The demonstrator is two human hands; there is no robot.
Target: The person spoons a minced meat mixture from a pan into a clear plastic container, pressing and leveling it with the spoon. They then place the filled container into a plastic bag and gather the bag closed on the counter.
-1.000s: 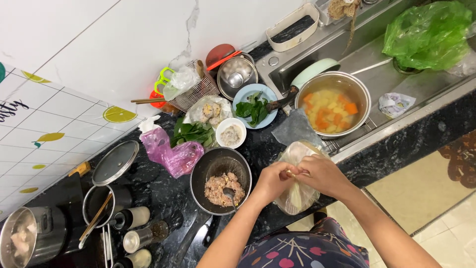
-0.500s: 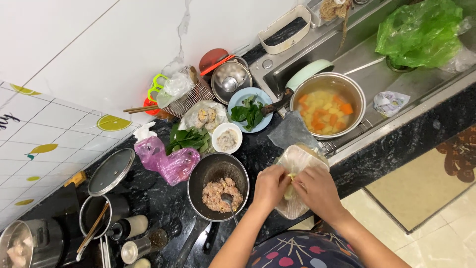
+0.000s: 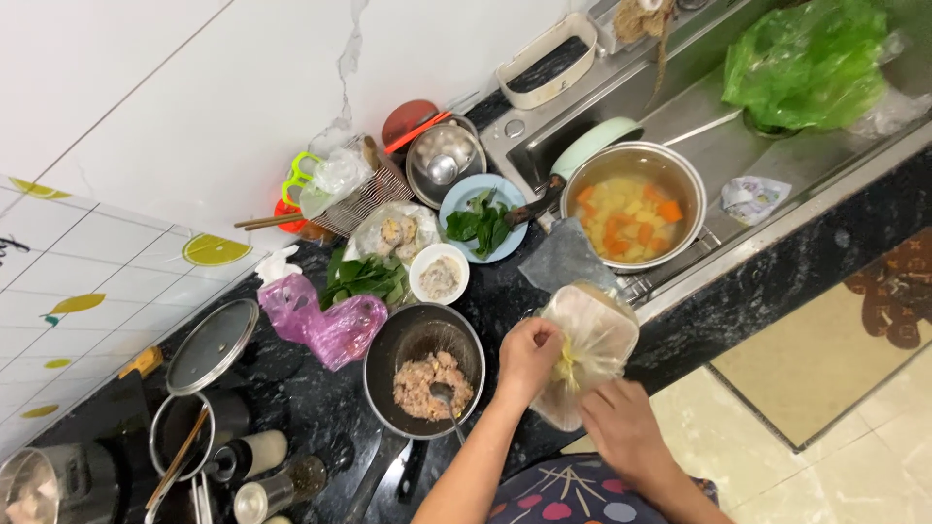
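The left hand (image 3: 529,357) grips the gathered neck of a clear bag (image 3: 587,340) holding something pale, fingers curled tight around it. The right hand (image 3: 626,427) lies at the bag's lower end, touching it; whether it pinches the plastic I cannot tell. The bag sits on the black counter (image 3: 505,281) edge, between the pan (image 3: 424,369) of minced meat and the sink (image 3: 718,136).

Other packages: a pink bag (image 3: 325,325) lies crumpled left of the pan, just beside a pile of greens (image 3: 364,277). A large green bag (image 3: 806,58) fills the sink's far end, and a small white printed packet (image 3: 752,199) lies near the pot (image 3: 633,206) of yellow and orange chunks. A clear bag covers the plate (image 3: 393,231) behind the small white bowl (image 3: 439,277). Another clear bag sits in the basket (image 3: 349,189) by the wall. Yellow lemon-shaped stickers (image 3: 214,249) mark the white tiles at left.

Half a second ago both hands met at the bag's middle, close together. Now the right hand has dropped toward the body, and the left has shifted to the bag's left side. The bag itself lies in much the same place.
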